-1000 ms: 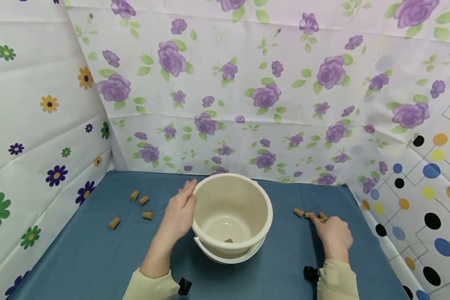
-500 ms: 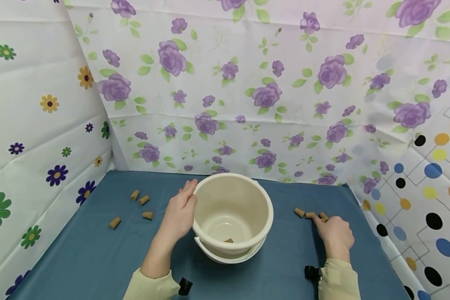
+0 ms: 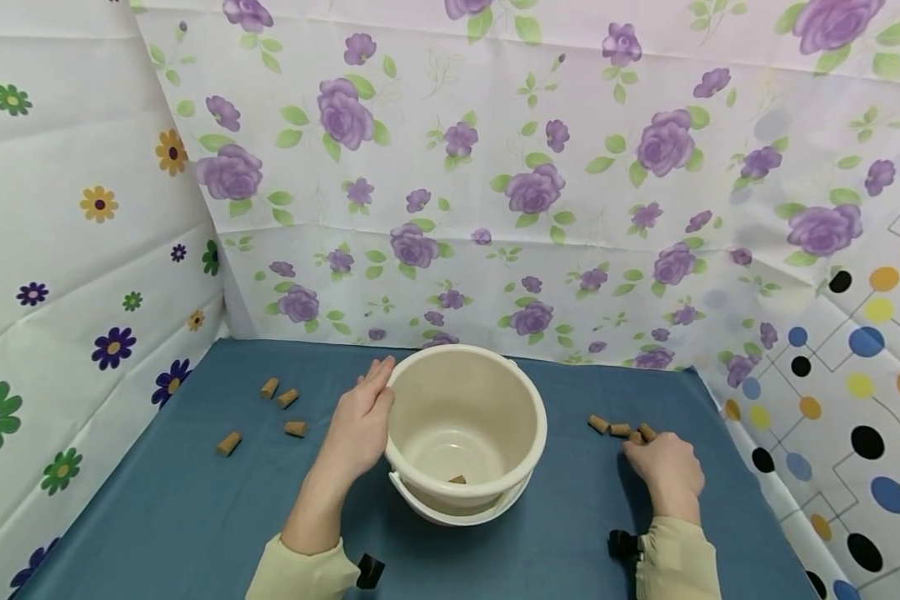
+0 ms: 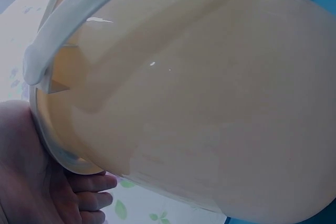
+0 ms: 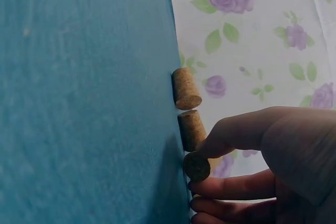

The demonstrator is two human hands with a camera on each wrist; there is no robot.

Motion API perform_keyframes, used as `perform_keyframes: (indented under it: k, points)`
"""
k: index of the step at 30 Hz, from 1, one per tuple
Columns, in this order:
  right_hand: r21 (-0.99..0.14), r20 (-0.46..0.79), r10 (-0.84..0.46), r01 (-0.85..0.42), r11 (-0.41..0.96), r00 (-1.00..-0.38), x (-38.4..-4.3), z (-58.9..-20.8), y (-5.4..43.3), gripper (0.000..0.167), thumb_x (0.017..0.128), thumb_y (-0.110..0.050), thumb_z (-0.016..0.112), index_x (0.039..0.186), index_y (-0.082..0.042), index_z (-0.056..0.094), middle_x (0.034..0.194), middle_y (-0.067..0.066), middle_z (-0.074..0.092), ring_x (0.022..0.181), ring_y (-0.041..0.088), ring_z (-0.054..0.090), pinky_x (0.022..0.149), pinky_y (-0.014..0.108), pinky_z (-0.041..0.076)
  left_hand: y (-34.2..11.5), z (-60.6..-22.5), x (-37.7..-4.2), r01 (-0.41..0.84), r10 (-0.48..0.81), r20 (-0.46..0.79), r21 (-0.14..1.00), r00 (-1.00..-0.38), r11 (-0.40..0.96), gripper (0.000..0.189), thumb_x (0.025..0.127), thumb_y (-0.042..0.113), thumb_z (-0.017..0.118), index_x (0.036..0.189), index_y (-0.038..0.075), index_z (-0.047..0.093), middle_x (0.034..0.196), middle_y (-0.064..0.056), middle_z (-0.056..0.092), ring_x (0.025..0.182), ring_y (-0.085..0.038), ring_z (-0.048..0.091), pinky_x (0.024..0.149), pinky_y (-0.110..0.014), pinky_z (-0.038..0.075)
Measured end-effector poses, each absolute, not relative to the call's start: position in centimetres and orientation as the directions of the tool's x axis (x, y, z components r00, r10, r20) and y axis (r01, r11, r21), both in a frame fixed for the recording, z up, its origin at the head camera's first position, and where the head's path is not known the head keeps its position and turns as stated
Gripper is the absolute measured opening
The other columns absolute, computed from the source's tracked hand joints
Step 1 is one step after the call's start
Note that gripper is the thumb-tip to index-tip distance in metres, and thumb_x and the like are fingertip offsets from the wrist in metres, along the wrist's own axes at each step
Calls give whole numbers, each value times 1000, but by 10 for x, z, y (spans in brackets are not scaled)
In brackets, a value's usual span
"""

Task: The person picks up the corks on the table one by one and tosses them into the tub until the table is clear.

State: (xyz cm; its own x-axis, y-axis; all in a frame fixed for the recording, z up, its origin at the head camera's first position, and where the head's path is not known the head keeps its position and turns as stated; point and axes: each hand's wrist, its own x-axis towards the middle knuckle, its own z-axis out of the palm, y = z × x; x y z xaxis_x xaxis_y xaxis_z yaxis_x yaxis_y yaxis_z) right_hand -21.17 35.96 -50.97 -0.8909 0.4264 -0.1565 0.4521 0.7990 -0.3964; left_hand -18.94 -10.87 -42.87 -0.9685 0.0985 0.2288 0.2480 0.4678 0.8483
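Observation:
A cream bucket (image 3: 465, 500) with its handle hanging at the front stands mid-table, one cork (image 3: 457, 480) showing on its floor. Against the left side of its rim rests my left hand (image 3: 360, 425), fingers stretched along the outside; the left wrist view has this hand (image 4: 31, 177) beside the rim. On the right, my right hand (image 3: 667, 471) pinches a cork (image 5: 197, 166) between thumb and forefinger, low at the cloth. Two corks, a nearer one (image 5: 191, 130) and a farther one (image 5: 186, 88), lie in line beyond it. Another cork (image 3: 647, 432) lies just past the fingers.
Several more corks lie on the left of the blue cloth (image 3: 180, 517), among them one cork (image 3: 228, 443) nearest the front. A purple-flowered sheet (image 3: 457, 208) hangs behind the table, with patterned sheets on both sides.
My right hand has drawn slightly back, and a cork now shows at its fingertips, apart from the others. The left hand and the bucket have kept their places.

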Motion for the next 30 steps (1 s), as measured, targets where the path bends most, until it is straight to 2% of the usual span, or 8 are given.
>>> perform_keyframes:
  k: [5,7,10,12,14,19,24,30]
  points:
    - [-417,-123,433,443,794,-893,-209,-504,357,46,99,-43,66,88,2,69,80,21,64,67,35,62,51,42,48,-108,-428,-189,257,102,238,846,-966,467,51,116,18,38,166,4,36,171,-14,32,162,-29,19,133,-53,9]
    - [-438,-81,441,429,790,-894,-207,-500,356,42,98,-41,66,85,-2,70,77,16,65,65,32,61,49,41,47,-108,-428,-189,262,101,243,847,-965,463,51,116,17,38,166,4,36,171,-15,33,162,-29,19,133,-53,10]
    - [-469,19,442,383,796,-897,-206,-493,353,41,98,-39,67,103,1,77,93,23,73,69,33,65,51,45,52,-109,-428,-188,268,102,250,848,-963,458,51,116,17,38,165,4,36,171,-15,33,162,-29,18,133,-53,10]
    - [-478,98,434,340,810,-896,-205,-489,350,47,99,-39,69,121,3,75,112,27,73,76,37,68,57,51,57,-109,-428,-188,269,102,251,848,-963,457,51,116,17,38,166,4,36,171,-15,34,162,-29,18,133,-53,10]
    - [-477,173,421,298,827,-890,-205,-484,345,50,100,-39,69,128,3,73,123,29,70,85,41,70,64,55,59,-109,-428,-187,268,101,249,846,-963,460,51,116,18,38,166,4,36,171,-15,34,162,-29,18,133,-53,10]
    - [-460,367,366,175,870,-855,-204,-473,332,43,101,-37,71,125,-1,76,123,27,70,99,44,69,75,61,59,-109,-428,-188,267,94,253,843,-963,468,51,116,17,38,165,3,37,170,-16,34,162,-30,20,133,-53,11]
    - [-431,507,313,78,899,-803,-202,-464,322,38,100,-33,74,120,-1,78,119,26,71,96,43,70,73,61,60,-109,-428,-189,264,96,249,841,-964,472,52,116,17,38,165,1,37,170,-16,34,162,-30,19,133,-53,10]
    - [-410,588,281,20,912,-759,-195,-455,316,36,98,-29,78,118,1,79,116,26,73,96,43,71,76,61,59,-108,-427,-188,260,99,242,842,-965,473,51,116,17,38,165,3,37,171,-15,33,162,-29,19,133,-52,10]
